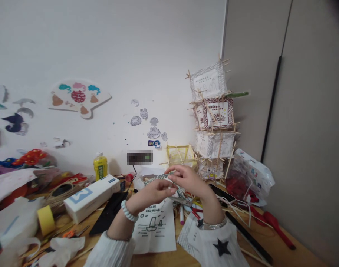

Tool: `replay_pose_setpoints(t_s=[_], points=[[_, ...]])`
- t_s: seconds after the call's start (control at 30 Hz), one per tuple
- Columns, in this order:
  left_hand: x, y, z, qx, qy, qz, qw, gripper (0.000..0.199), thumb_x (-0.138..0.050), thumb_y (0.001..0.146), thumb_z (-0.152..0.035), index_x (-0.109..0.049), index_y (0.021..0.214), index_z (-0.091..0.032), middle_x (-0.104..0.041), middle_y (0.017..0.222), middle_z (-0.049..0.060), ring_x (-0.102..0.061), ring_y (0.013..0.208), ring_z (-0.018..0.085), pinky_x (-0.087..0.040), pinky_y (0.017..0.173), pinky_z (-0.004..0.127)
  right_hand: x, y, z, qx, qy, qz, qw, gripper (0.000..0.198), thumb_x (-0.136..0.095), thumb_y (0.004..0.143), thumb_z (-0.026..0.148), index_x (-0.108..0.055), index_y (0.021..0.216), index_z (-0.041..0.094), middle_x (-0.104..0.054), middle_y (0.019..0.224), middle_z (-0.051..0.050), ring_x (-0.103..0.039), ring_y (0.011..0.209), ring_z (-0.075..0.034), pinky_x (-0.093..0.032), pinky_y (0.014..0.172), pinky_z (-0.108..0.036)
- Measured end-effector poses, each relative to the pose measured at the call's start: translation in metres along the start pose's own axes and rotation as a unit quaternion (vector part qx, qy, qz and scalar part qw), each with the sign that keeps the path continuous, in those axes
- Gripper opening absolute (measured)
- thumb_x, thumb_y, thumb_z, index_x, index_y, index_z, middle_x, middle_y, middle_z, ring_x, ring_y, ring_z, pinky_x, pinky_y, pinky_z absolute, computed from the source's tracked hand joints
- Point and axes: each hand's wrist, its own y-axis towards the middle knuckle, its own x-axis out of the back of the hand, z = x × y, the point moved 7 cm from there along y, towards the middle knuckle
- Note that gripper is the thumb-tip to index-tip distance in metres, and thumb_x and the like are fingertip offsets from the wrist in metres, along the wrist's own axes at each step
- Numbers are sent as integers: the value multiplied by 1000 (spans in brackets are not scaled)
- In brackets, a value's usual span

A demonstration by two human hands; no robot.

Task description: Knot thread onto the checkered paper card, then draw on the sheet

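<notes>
Both hands are raised over the middle of the wooden desk [283, 252]. My left hand [151, 194], with a pale bead bracelet on the wrist, pinches a folded paper panel with a dark patterned border [161, 178]. My right hand [187, 180], wearing a silver bangle, grips the same panel from above and to the right. The panel bends between the two hands. Below them lies a white sheet with a printed boat drawing [155, 228]. Another bordered sheet [187, 237] lies under my right forearm.
A stack of paper-and-stick lantern cubes [214, 122] stands at the back right, with a plastic bag [249, 174] beside it. A white box [91, 196], yellow tape roll [45, 219], yellow glue bottle [100, 166], black mat [109, 213] and scissors [73, 233] lie left.
</notes>
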Motion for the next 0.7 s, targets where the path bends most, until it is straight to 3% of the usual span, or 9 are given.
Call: replay_pose_setpoints(t_s=[0.17, 0.3, 0.4, 0.6, 0.7], points=[[-5, -5, -5, 32, 21, 0, 999, 40, -47, 76, -52, -49, 62, -15, -31, 46, -7, -26, 42, 6, -18, 40, 21, 1, 7, 1, 25, -51, -64, 996, 14, -52, 77, 27, -60, 84, 19, -40, 51, 6, -37, 48, -9, -28, 47, -20], [-14, -12, -16, 15, -87, 69, 994, 37, -46, 78, -48, -46, 58, -16, -29, 44, -7, -22, 41, 6, -16, 41, 22, 21, 8, -10, 53, -88, -164, 981, 13, -54, 76, 29, -61, 80, 18, -53, 65, 1, -47, 61, -12, -36, 57, -23], [-15, -13, -20, 10, -134, 71, 988, 39, -43, 80, -44, -44, 53, -16, -28, 42, -7, -23, 40, 6, -15, 41, 24, 31, 8, -19, 47, -99, -221, 969, 15, -54, 76, 30, -61, 78, 17, -60, 74, -2, -51, 67, -14, -39, 62, -25], [-16, -14, -25, -10, -95, 70, 993, 48, -42, 80, -50, -38, 45, -17, -30, 40, -5, -22, 39, 6, -15, 42, 25, 23, 3, 11, 85, -106, -223, 965, 18, -53, 78, 34, -61, 79, 19, -61, 75, -3, -51, 65, -14, -39, 61, -25], [-2, -17, -26, -20, -92, 5, 996, 45, -43, 80, -49, -40, 49, -16, -30, 42, -6, -22, 40, 6, -14, 42, 24, 24, -5, 27, 99, -88, -214, 968, 21, -52, 79, 37, -61, 79, 19, -58, 73, -2, -49, 64, -13, -37, 59, -25]])
